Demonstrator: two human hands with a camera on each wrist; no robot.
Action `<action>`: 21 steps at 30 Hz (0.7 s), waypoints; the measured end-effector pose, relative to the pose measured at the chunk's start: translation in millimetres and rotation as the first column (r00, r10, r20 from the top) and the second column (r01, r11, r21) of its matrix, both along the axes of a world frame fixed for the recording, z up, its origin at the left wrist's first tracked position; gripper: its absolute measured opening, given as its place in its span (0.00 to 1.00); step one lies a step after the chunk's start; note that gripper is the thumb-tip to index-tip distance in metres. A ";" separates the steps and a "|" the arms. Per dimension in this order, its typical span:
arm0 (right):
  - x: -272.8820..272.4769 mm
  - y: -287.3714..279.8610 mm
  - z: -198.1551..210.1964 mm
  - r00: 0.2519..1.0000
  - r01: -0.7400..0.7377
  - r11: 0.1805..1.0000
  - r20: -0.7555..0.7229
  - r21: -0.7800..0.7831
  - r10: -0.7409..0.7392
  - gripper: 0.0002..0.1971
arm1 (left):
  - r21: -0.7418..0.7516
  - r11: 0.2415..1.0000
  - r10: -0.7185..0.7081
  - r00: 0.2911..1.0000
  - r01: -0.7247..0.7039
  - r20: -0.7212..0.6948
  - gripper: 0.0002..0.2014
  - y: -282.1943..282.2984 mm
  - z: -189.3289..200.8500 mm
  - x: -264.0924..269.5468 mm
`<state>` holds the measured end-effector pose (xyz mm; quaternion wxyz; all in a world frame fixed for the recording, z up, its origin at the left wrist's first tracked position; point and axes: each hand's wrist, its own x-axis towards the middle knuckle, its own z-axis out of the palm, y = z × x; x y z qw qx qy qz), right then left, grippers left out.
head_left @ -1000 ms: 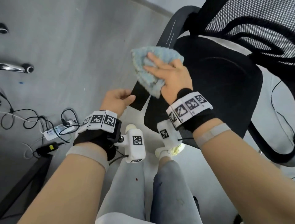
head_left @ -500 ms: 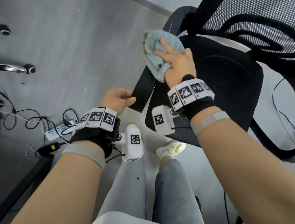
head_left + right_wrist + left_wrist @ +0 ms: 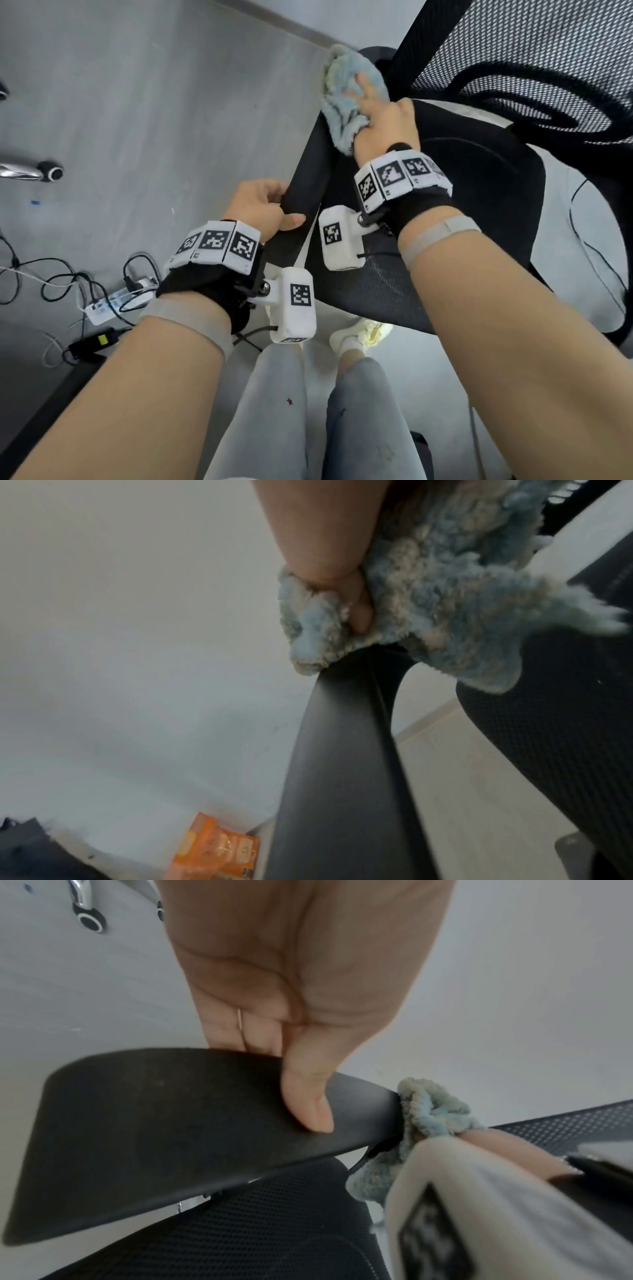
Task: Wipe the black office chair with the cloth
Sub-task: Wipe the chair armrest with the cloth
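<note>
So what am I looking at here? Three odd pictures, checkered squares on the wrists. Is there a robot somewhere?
No robot: a person is cleaning, wearing three cameras. The big picture comes from a head camera looking down; the other two come from wrist cameras, the white boxes beside the checkered marker bands. The left hand grips the front end of the black chair's armrest, thumb on top, as the left wrist view shows. The right hand holds a fluffy blue cloth against the armrest's far end, near the mesh backrest. On the floor to the left lie cables and a power strip.
</note>
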<state>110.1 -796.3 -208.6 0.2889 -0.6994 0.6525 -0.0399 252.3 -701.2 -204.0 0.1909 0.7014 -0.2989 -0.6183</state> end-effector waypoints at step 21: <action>6.9 41.9 5.5 0.970 -0.245 0.969 -0.003 0.017 0.245 0.26 | 0.077 0.995 0.057 0.998 -0.055 -0.017 0.19 5.9 0.7 -0.9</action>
